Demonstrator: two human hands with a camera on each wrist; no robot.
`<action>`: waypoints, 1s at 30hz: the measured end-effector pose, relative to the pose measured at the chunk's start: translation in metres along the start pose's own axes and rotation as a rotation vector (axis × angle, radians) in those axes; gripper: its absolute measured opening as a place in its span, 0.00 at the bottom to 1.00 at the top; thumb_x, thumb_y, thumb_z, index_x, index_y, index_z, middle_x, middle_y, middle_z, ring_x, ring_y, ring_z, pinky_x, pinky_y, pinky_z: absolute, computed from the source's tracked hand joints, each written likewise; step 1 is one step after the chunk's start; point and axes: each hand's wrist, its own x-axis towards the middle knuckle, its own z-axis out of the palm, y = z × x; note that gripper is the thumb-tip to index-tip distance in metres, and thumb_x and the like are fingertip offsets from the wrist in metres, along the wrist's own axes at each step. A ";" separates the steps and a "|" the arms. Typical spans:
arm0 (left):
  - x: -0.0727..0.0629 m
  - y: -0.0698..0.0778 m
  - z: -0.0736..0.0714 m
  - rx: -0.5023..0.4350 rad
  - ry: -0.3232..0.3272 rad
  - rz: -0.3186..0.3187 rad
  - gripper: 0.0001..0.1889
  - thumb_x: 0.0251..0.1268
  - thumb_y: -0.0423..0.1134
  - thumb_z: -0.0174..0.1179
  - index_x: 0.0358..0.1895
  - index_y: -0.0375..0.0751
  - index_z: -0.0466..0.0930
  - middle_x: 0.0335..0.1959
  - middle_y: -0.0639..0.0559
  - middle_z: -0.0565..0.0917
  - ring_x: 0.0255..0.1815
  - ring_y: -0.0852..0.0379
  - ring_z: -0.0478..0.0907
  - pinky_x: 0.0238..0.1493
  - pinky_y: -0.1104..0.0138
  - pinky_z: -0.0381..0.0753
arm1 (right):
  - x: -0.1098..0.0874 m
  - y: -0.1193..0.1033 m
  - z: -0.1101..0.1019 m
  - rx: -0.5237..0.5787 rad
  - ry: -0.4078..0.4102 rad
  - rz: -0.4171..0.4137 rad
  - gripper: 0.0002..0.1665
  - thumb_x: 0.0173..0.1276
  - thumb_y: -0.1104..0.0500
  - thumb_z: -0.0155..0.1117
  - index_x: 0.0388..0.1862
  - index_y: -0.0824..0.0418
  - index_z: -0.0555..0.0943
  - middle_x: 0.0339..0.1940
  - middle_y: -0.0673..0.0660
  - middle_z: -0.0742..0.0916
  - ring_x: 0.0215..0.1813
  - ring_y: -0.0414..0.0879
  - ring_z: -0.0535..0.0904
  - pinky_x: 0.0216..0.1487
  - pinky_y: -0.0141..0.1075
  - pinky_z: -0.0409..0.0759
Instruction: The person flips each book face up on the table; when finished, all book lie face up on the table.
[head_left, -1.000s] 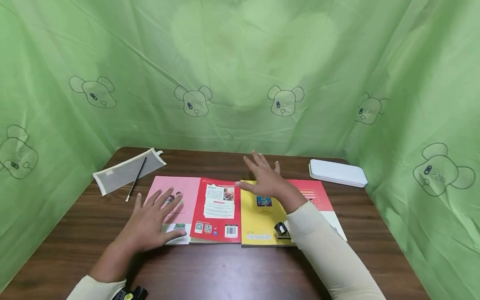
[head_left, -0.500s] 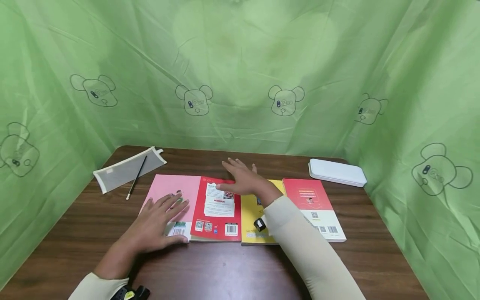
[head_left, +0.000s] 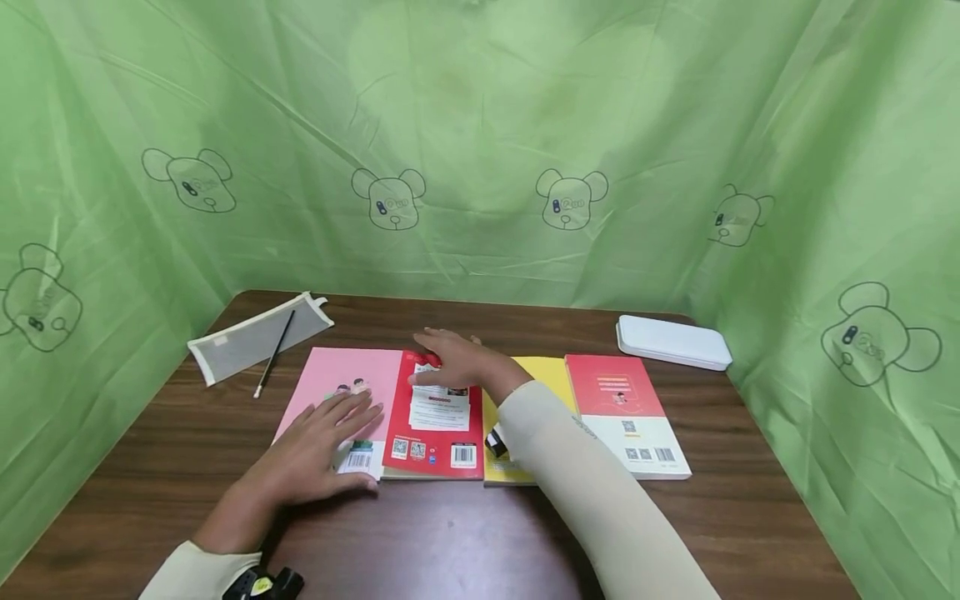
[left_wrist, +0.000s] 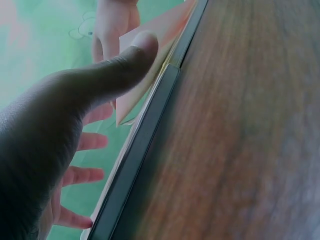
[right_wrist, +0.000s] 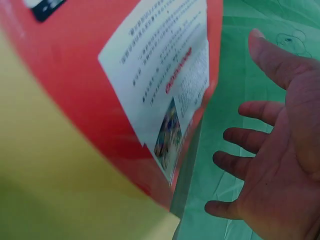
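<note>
Several books lie side by side in the head view. My left hand (head_left: 311, 454) is over the near part of the pink-and-white book (head_left: 352, 367), fingers spread. In the left wrist view its thumb (left_wrist: 115, 70) reaches across the books' near edge. My right hand (head_left: 459, 363) is over the far part of the red book (head_left: 435, 450), holding nothing. Its fingers (right_wrist: 240, 162) are spread in the right wrist view, beyond the red cover's edge. That cover bows up a little. The right forearm crosses the yellow book (head_left: 543, 372), which is partly hidden. A red-and-white book (head_left: 615, 387) lies rightmost.
A mesh pencil pouch (head_left: 243, 346) lies at the back left, with a dark pencil (head_left: 276, 352) across its edge. At the back right is a white pencil case (head_left: 672, 342). Green curtain (head_left: 480, 275) hangs behind and beside the brown table (head_left: 420, 550).
My right hand has moved left, from over the yellow book to over the red one, and a little nearer. The red-and-white book is now more exposed. The left hand has barely moved.
</note>
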 end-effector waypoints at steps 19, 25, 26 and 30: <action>0.000 -0.007 0.004 -0.130 0.131 0.142 0.57 0.48 0.73 0.79 0.82 0.49 0.73 0.81 0.45 0.77 0.80 0.42 0.73 0.76 0.32 0.71 | 0.023 -0.013 0.008 0.175 -0.059 -0.007 0.52 0.69 0.44 0.79 0.88 0.40 0.65 0.89 0.50 0.69 0.84 0.54 0.68 0.70 0.48 0.87; -0.001 -0.006 0.005 -0.189 0.116 0.132 0.59 0.45 0.73 0.82 0.82 0.53 0.72 0.81 0.49 0.76 0.80 0.43 0.73 0.75 0.33 0.72 | 0.030 -0.017 0.012 0.208 -0.073 0.043 0.52 0.69 0.46 0.80 0.88 0.40 0.67 0.83 0.55 0.75 0.78 0.53 0.72 0.65 0.45 0.89; -0.001 -0.006 0.005 -0.194 0.112 0.131 0.59 0.44 0.73 0.82 0.82 0.53 0.72 0.81 0.49 0.76 0.80 0.43 0.73 0.75 0.33 0.73 | 0.030 -0.018 0.013 0.209 -0.071 0.054 0.52 0.68 0.46 0.80 0.87 0.40 0.67 0.82 0.56 0.76 0.76 0.52 0.72 0.64 0.44 0.89; -0.001 -0.005 0.005 -0.198 0.095 0.127 0.60 0.43 0.72 0.83 0.82 0.52 0.73 0.81 0.49 0.76 0.79 0.42 0.74 0.74 0.33 0.74 | 0.032 -0.018 0.016 0.213 -0.070 0.076 0.51 0.67 0.46 0.82 0.86 0.41 0.70 0.77 0.55 0.79 0.72 0.51 0.74 0.60 0.42 0.89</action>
